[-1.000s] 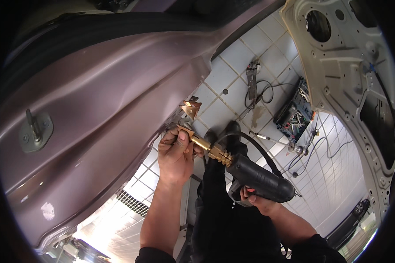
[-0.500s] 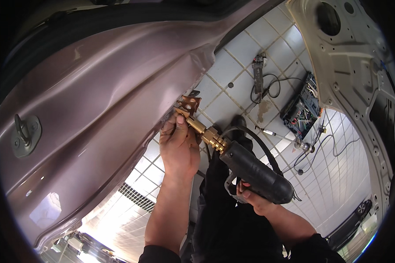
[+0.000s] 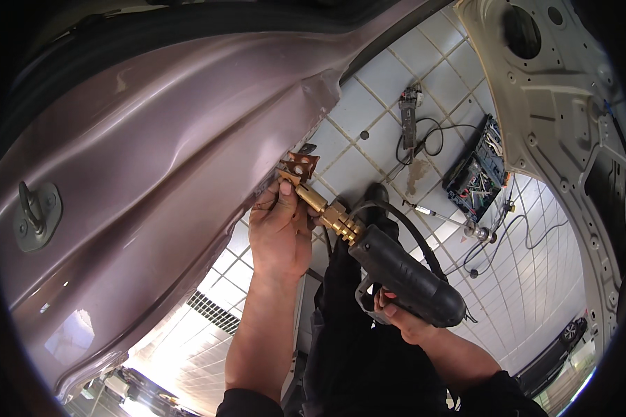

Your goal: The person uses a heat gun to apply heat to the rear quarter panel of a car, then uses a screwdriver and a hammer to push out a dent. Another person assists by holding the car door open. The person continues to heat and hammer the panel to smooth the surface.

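Note:
A black spot-welding gun (image 3: 405, 274) with a ribbed brass front end (image 3: 327, 212) slants up and left toward the car body (image 3: 209, 149). My right hand (image 3: 412, 325) is wrapped round its handle from below. Up at the brass tip, my left hand (image 3: 278, 229) is closed, its thumb pressed on the small copper-coloured tip piece (image 3: 289, 178) right at the panel's lower edge. The other fingers are partly hidden under the tip. Just past the thumb, a copper-coloured bracket with round holes (image 3: 303, 167) sits against that edge.
A grey angle grinder (image 3: 408, 119) with its cord lies on the tiled floor (image 3: 368, 156). Right of it stands a tool box (image 3: 481, 174) full of tools, near a slide hammer (image 3: 459, 221). A bare metal door frame (image 3: 556, 111) rises at the right. A striker loop (image 3: 36, 215) protrudes at left.
My left hand and forearm have shifted very slightly left. The gun, its brass tip and my right hand stay practically in place.

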Available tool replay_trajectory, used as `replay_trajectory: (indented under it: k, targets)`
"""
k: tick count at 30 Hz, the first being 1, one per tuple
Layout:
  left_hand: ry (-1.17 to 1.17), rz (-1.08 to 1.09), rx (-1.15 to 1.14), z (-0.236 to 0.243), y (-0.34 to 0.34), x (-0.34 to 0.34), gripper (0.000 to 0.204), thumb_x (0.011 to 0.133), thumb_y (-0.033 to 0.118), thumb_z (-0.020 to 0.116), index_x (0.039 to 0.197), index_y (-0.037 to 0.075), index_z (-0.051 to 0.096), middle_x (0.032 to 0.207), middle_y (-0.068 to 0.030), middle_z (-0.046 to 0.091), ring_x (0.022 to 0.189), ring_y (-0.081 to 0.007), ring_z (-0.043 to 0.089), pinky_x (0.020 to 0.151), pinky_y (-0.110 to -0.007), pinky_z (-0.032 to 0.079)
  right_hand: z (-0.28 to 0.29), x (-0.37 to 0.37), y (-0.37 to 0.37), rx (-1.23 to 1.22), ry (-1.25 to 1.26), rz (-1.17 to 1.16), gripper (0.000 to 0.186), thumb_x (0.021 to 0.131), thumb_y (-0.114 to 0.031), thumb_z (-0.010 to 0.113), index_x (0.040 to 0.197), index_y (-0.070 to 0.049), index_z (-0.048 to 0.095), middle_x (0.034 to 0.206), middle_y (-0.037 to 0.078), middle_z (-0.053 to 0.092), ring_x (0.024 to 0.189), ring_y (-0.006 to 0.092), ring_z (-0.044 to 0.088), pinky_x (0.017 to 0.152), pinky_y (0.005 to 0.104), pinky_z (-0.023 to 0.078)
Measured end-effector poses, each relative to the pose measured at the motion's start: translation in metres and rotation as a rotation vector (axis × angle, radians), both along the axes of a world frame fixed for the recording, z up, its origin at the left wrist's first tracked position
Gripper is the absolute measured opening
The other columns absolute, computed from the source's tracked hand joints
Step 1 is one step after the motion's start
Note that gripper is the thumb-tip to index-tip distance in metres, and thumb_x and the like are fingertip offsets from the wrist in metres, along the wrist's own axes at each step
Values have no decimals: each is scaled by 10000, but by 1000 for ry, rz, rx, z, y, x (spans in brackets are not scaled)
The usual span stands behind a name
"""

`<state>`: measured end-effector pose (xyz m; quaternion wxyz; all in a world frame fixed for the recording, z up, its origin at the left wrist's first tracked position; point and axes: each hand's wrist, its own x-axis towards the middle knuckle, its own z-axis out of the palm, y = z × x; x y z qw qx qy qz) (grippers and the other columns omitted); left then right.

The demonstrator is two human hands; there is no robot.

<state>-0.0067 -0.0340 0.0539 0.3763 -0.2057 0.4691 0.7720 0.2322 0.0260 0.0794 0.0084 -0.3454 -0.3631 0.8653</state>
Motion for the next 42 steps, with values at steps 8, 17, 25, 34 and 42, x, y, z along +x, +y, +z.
replay_trajectory:
  k: [8, 17, 25, 34, 42]
  targets:
    - [-36, -23, 6, 1, -1, -3, 201, 972, 182, 470, 1054, 38, 585, 809, -58, 601, 646, -176, 533, 576, -320, 436, 2, -3, 3, 5, 33, 21, 374, 808, 88, 562, 1141, -84, 547, 935, 90, 566, 821, 208, 558, 752, 394, 460]
    - [-42, -78, 52, -3, -6, -3, 190, 953, 190, 498, 1088, 82, 579, 994, -32, 606, 876, -168, 564, 767, -354, 493, -1, -9, 2, 75, 78, 38, 313, 836, 85, 541, 1083, -106, 542, 949, 52, 545, 767, 159, 534, 726, 368, 455]
    - [-63, -41, -2, 1, -2, -4, 195, 965, 188, 483, 1070, 56, 581, 889, -43, 599, 732, -160, 542, 631, -327, 451, 2, -3, 10, 113, -55, 217, 259, 835, 66, 557, 1035, -96, 526, 921, 26, 509, 800, 129, 508, 745, 333, 446]
    - [-29, -53, 28, 0, -5, -4, 265, 944, 201, 518, 1149, 41, 567, 1088, -48, 612, 887, -163, 572, 743, -327, 487, 13, -22, 17, 181, -135, 87, 136, 750, -19, 639, 885, -38, 626, 778, 46, 631, 723, 148, 623, 672, 272, 486]
    - [-14, 43, -295, 21, 3, 24, 296, 942, 283, 545, 1026, -1, 557, 805, -68, 603, 642, -172, 535, 579, -313, 429, 6, -13, 15, 187, -177, 127, 148, 761, -52, 669, 904, -39, 633, 806, 52, 645, 756, 151, 629, 678, 287, 487]
